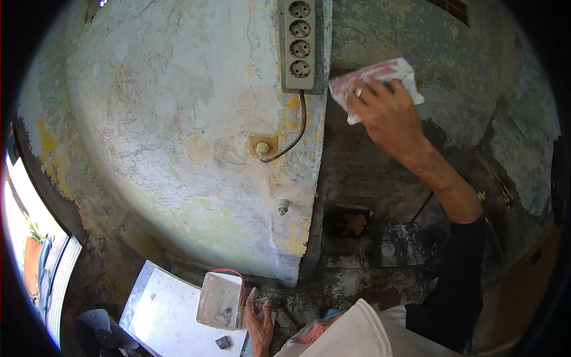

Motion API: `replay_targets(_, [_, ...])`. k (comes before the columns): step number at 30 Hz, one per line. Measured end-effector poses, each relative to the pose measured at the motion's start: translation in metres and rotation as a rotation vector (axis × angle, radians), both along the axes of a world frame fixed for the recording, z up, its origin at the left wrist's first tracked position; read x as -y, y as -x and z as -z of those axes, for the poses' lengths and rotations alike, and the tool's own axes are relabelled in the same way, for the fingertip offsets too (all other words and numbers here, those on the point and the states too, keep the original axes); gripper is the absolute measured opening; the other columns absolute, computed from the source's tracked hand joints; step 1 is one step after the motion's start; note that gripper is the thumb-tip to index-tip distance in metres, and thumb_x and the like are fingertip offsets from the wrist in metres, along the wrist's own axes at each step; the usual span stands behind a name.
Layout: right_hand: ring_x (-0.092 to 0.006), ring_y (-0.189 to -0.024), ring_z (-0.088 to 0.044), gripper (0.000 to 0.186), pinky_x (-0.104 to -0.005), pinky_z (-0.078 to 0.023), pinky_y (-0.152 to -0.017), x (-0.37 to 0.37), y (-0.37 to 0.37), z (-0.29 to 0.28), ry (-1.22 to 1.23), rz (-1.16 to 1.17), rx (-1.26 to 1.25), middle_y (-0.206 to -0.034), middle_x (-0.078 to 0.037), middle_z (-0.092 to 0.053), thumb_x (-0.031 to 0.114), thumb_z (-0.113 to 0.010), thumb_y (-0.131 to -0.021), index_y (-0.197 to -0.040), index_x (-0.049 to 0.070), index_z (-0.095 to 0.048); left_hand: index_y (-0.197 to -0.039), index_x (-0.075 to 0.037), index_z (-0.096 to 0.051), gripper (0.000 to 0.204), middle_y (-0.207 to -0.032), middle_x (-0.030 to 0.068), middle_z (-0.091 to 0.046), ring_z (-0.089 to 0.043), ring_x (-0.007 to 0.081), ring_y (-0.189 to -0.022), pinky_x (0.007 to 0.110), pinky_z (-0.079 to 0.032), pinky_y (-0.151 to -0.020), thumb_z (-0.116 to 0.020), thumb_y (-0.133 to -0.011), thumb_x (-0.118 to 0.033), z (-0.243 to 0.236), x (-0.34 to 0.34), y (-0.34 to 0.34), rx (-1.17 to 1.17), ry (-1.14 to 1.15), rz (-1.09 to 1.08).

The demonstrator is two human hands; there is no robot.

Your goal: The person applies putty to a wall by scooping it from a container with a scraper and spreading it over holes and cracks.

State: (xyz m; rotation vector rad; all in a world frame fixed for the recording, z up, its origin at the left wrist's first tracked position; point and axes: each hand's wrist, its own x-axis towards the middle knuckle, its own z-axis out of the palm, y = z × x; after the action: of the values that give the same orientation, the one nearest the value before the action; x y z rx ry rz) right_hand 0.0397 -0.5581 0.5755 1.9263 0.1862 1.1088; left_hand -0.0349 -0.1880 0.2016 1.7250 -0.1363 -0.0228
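Raised at the upper right, my right hand (pixel 386 116) grips a flat, thin pink-and-white piece (pixel 407 71) smeared with white; whether it is a spreader or a folded sheet I cannot tell. It is held before the dark wall, right of the socket strip. Low in the middle, my left hand (pixel 259 327) has its thumb and fingers apart, with pale smears on them. Beside it, close to the fingers, a rectangular tub (pixel 219 300) with a red handle and greyish residue inside stands on a white board (pixel 172 303). A small dark grey lump (pixel 223 342) lies below the tub.
A socket strip (pixel 300 38) hangs on the peeling wall (pixel 178 119) near its corner edge, its cable running to a plug (pixel 262 149). A small tap-like fitting (pixel 283 206) sticks out lower down. A dark fan (pixel 101 330) stands at the lower left.
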Motion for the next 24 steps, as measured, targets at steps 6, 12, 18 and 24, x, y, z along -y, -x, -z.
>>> replay_targets(6, [-0.0201, -0.113, -0.068, 0.033, -0.0424, -0.052, -0.091, 0.025, -0.014, -0.096, 0.313, -0.025, 0.456, -0.124, -0.005, -0.073, 0.008, -0.065, -0.09, -0.122, 0.014, -0.072, -0.152, -0.002, -0.049, 0.054, -0.108, 0.0181, -0.07, -0.066, 0.0256, -0.098, 0.039, -0.053, -0.091, -0.066, -0.103, -0.016, -0.011, 0.005, -0.009, 0.049, -0.077, 0.082])
replay_targets(12, [-0.0217, -0.113, -0.068, 0.029, -0.0399, -0.052, -0.089, 0.018, -0.044, -0.024, 0.129, 0.002, 0.252, -0.126, -0.006, -0.073, 0.01, -0.067, -0.089, -0.117, 0.013, -0.074, -0.151, -0.001, -0.048, 0.054, -0.109, 0.0185, -0.069, -0.066, 0.0258, -0.099, 0.039, -0.052, -0.092, -0.066, -0.103, -0.017, 0.033, 0.001, -0.022, 0.116, -0.062, 0.043])
replay_targets(18, [-0.0222, -0.112, -0.068, 0.03, -0.041, -0.051, -0.09, 0.01, 0.005, -0.002, 0.038, -0.096, 0.141, -0.124, -0.007, -0.073, 0.009, -0.064, -0.09, -0.119, 0.012, -0.074, -0.153, -0.002, -0.047, 0.055, -0.114, 0.0206, -0.067, -0.065, 0.0256, -0.101, 0.038, -0.053, -0.093, -0.066, -0.102, -0.015, 0.007, -0.003, -0.003, 0.056, 0.019, -0.002])
replay_targets(24, [-0.0186, -0.114, -0.067, 0.032, -0.0392, -0.052, -0.091, 0.026, -0.026, -0.096, 0.329, -0.02, 0.426, -0.124, -0.003, -0.073, 0.013, -0.066, -0.09, -0.122, 0.012, -0.072, -0.154, -0.002, -0.046, 0.056, -0.113, 0.0189, -0.067, -0.065, 0.0246, -0.1, 0.037, -0.053, -0.094, -0.066, -0.102, -0.014, -0.004, 0.003, -0.007, 0.005, -0.041, 0.093])
